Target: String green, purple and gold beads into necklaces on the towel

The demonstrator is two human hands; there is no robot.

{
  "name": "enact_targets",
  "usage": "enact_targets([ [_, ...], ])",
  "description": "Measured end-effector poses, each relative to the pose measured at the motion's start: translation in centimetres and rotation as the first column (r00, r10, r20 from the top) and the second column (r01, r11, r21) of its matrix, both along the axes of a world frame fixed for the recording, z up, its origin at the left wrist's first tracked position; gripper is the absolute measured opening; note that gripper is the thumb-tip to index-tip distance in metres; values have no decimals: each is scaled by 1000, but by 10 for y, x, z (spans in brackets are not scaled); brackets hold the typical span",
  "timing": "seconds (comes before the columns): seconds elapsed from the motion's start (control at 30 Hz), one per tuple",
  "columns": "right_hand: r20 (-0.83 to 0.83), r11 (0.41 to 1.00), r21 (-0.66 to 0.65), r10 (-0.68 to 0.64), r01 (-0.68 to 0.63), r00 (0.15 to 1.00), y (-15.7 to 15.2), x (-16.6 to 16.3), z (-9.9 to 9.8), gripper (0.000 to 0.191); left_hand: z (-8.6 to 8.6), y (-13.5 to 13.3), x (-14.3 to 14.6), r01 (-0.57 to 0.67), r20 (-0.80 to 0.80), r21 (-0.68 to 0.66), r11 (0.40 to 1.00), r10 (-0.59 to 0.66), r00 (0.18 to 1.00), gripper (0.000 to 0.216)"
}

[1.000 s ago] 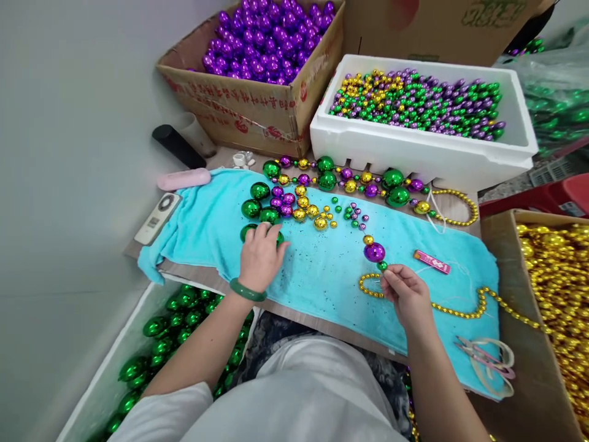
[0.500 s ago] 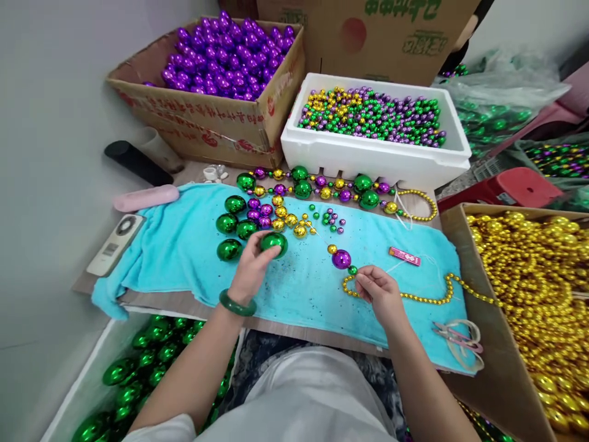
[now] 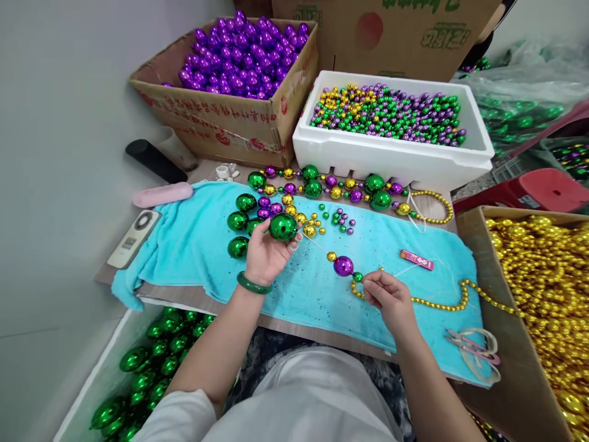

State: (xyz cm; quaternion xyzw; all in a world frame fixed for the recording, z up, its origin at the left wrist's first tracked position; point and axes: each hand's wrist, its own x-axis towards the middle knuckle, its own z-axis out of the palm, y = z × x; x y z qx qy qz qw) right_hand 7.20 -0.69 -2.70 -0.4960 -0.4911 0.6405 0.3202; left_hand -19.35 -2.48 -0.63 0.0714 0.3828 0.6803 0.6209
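Observation:
My left hand [image 3: 265,253], with a green bangle on the wrist, grips a large green ball [image 3: 282,226] above the turquoise towel [image 3: 193,245]. A thin needle or thread end runs from near that ball toward a gold bead and a purple ball [image 3: 343,266] strung on the towel. My right hand [image 3: 387,294] pinches the strand just past a small green bead, where a gold bead chain [image 3: 437,304] begins. Loose green, purple and gold balls [image 3: 257,212] lie in a cluster behind my left hand.
A finished strand [image 3: 331,185] lies along the towel's far edge. Behind stand a cardboard box of purple balls [image 3: 239,55] and a white foam box of mixed beads [image 3: 391,113]. Gold beads [image 3: 543,288] fill a box at right, green balls [image 3: 151,368] a tray at lower left. Scissors [image 3: 473,347], pink lighter [image 3: 416,259], remote [image 3: 133,230].
My left hand picked a large green ball out of the cluster and lifted it toward the thread end. My right hand stayed pinched on the strand.

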Motion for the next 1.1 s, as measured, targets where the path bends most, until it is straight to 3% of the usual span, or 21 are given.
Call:
enact_targets([
  [0.83, 26, 1000, 11, 10, -10, 1000, 0, 0, 2, 21, -7, -2, -1, -29, -63, 40, 999, 31, 998, 39],
  [1.1, 12, 1000, -6, 21, -21, 1000, -2, -5, -1, 22, -16, -5, 12, 1, -212, 58, 998, 12, 977, 39],
])
